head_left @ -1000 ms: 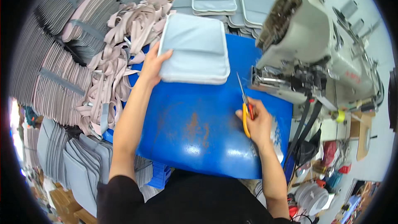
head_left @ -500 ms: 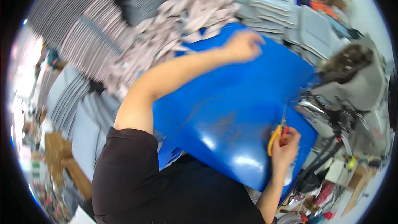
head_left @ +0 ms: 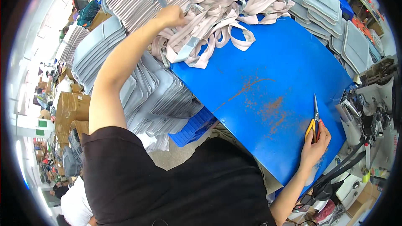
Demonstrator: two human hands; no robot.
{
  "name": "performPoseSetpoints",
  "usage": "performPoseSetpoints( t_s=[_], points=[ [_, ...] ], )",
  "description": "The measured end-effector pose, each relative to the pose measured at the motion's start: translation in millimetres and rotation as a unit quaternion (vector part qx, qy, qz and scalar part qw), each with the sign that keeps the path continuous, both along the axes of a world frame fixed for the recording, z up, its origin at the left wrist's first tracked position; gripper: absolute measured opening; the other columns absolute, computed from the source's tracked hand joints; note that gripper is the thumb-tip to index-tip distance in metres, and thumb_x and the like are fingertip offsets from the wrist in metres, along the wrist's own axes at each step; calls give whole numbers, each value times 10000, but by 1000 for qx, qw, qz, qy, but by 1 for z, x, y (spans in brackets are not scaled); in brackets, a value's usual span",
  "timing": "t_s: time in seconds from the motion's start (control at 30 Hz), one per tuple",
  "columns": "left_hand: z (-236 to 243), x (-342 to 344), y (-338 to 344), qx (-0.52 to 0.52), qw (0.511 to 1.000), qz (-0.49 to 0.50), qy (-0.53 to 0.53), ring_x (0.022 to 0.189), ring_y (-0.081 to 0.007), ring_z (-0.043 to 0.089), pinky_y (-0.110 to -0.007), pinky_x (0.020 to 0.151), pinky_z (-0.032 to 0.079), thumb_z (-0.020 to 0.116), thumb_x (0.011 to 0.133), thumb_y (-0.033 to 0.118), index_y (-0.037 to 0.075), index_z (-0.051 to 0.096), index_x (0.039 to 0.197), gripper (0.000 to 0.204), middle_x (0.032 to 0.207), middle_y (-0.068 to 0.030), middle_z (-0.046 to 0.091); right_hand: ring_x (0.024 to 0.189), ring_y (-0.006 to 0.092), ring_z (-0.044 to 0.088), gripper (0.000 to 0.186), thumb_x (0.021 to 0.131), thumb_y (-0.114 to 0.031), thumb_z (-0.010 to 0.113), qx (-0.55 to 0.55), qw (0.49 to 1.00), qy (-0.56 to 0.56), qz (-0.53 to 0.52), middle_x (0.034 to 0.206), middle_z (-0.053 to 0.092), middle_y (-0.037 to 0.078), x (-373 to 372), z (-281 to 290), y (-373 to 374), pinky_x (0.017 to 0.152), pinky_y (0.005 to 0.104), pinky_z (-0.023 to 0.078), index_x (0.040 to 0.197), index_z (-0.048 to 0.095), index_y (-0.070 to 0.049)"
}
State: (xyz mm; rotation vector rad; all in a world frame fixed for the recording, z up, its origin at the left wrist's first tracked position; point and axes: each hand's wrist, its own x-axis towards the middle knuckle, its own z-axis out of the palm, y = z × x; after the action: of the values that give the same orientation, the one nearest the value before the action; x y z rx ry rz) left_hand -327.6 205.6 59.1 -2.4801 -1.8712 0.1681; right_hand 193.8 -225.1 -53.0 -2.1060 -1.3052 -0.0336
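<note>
Fingers of the right hand (head_left: 315, 150) curl around yellow-and-red-handled scissors (head_left: 316, 116), blades pointing away from the body over the blue counter (head_left: 289, 62). The left hand (head_left: 171, 16) is at the pale pink straps (head_left: 217, 26) heaped along the counter's far-left edge; whether its fingers grip one cannot be told.

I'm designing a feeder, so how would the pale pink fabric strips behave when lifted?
The pale pink fabric strips look floppy, since they curl and loop loosely. They would probably tangle, lying crossed over one another, and seem light, being thin and narrow.
</note>
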Motion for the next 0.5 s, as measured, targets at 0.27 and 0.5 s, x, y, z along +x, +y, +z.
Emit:
performPoseSetpoints(
  t_s=[0.27,0.5],
  points=[
    [-30,21,-56,21,995,-95,12,785,-331,714,-468,709,551,784,758,642,24,736,803,621,783,-172,718,1249,299,607,361,974,-55,669,8,1000,-13,-1,1340,601,168,0,-3,-5,1067,406,505,1333,668,-19],
    [0,27,-73,-173,928,-57,-325,707,-169,681,-345,671,543,779,911,358,38,721,975,331,764,-61,697,1204,266,625,310,981,-45,662,97,994,57,4,1288,638,150,-18,21,-2,1014,381,512,1288,692,-17]
  ],
)
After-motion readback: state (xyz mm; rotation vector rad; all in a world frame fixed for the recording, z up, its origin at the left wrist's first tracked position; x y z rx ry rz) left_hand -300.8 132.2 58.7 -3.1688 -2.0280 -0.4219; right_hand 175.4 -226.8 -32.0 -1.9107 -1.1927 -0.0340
